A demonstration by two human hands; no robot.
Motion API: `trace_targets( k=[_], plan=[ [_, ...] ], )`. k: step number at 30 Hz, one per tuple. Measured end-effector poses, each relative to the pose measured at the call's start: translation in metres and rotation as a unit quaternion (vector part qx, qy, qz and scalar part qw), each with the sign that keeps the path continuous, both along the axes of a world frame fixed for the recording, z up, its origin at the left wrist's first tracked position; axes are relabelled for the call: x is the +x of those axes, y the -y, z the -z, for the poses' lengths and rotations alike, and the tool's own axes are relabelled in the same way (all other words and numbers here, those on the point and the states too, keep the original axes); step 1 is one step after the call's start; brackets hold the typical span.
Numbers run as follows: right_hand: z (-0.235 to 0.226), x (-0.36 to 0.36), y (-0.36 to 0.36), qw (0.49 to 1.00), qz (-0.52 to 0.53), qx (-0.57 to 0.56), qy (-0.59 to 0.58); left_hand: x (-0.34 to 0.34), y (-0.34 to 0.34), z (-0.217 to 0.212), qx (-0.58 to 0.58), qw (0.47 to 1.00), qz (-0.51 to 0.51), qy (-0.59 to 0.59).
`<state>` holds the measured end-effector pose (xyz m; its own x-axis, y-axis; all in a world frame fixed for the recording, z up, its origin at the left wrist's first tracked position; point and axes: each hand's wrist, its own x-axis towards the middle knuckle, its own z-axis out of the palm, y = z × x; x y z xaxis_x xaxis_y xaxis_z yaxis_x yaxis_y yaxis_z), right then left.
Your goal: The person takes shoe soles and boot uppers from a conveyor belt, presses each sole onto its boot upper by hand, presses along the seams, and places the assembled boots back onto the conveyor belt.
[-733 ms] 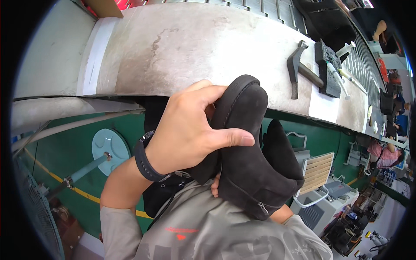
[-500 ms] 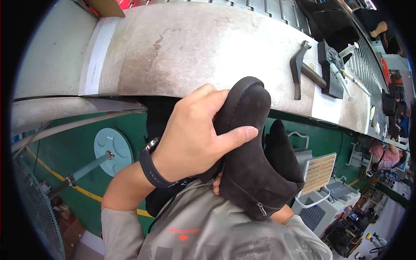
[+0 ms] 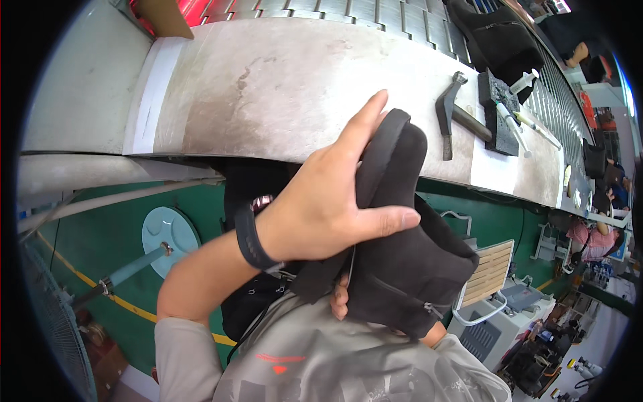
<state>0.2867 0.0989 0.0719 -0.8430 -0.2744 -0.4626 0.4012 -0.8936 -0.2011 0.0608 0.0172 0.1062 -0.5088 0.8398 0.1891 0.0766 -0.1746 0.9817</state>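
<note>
The left hand (image 3: 321,208) is lying spread over the black suede ankle boot (image 3: 402,261), forefinger stretching along its sole edge and thumb pressing across its side. The right hand (image 3: 343,300) is cupping the boot from beneath, mostly hidden, below the grey steel workbench (image 3: 268,87).

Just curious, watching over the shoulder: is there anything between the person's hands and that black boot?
Nothing visible. The left hand lies flat on the black boot, fingers spread over its sole edge and upper. The right hand is mostly hidden beneath the boot; only a fingertip shows, touching it. The hammer lies apart on the workbench.
</note>
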Motion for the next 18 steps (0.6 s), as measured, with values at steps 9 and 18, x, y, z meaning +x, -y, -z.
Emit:
trace_targets(
  k=[9, 18],
  plan=[
    [-0.014, -0.007, 0.001, 0.998, 0.040, 0.049, 0.007, 0.030, 0.026, -0.002, -0.068, 0.993, -0.095, -0.022],
    [0.012, -0.003, 0.001, 0.996, 0.011, 0.094, 0.004, 0.039, 0.028, 0.010, -0.064, 0.988, -0.113, 0.082]
  ],
)
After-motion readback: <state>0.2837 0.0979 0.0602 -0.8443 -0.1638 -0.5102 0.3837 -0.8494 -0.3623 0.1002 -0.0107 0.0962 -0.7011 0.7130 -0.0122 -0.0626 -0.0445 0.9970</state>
